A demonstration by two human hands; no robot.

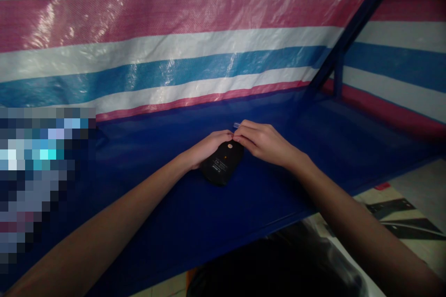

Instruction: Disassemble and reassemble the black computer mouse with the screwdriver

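Probably light and stiff, the black device [220, 164] is best edge-held, as in left hand [212, 145]; small stick [237, 125] pinched, right hand [257, 137].

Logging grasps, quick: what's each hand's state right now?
Left hand: closed, holding the black device.
Right hand: closed, pinching a small bluish piece.

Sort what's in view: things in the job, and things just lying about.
In the job:
black device, in the left hand
small bluish piece, in the right hand

Apparently just about:
striped sheet
dark pole
dark strips, lower right
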